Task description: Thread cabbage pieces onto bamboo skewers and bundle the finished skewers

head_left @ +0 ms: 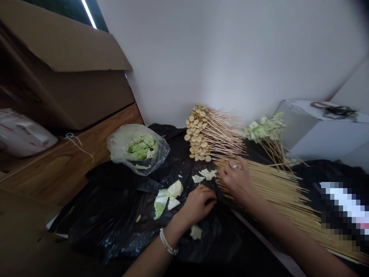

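Black plastic sheeting (121, 219) spreads lower-centre, thin tan wooden skewers (276, 188) slanting lower-right beneath the nearer right hand (236, 180), grip unclear

My one view looks from my head, forward and down, close above the crumpled black plastic sheeting (123, 209). My bare left hand (197, 204) and ring-wearing right hand (236, 179) fall just below its centre. It takes in the brown cardboard box (95, 92) at left and the plain white wall (230, 50) beyond.
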Available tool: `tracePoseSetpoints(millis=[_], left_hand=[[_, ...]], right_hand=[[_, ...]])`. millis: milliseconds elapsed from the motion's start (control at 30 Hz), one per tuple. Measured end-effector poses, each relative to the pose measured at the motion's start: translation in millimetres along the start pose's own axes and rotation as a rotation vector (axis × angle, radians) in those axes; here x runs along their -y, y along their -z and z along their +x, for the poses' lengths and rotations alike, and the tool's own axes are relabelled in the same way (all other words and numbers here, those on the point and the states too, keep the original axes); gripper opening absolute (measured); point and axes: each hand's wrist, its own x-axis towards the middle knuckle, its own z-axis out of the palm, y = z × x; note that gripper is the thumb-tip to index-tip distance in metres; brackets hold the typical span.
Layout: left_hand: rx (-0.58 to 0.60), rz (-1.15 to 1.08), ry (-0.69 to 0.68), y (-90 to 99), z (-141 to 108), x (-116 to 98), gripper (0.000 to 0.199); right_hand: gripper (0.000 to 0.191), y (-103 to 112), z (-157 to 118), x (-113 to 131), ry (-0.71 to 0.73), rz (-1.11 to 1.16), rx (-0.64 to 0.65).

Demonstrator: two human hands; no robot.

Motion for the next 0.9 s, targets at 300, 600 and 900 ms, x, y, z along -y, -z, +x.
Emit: tracePoseSetpoints(millis=[300, 600, 900], left_hand=[[-0.008, 0.014, -0.011, 0.2, 0.2, -3.1, 0.013], [-0.499, 0.195, 0.215, 4.4, 3.3, 9.7, 0.016], [-0.352, 0.368, 0.274, -5.8, 0.7, 25.0, 0.031]], right_hand=[[0.024, -25.5, -32.5, -12.6, -0.283, 0.239, -0.002], [0.025, -35.2, -54.5, -13.7, -0.395, 0.376, -0.076], [0.022, -31.6, -69.7, -7.7, -0.407, 0.445, -0.120]])
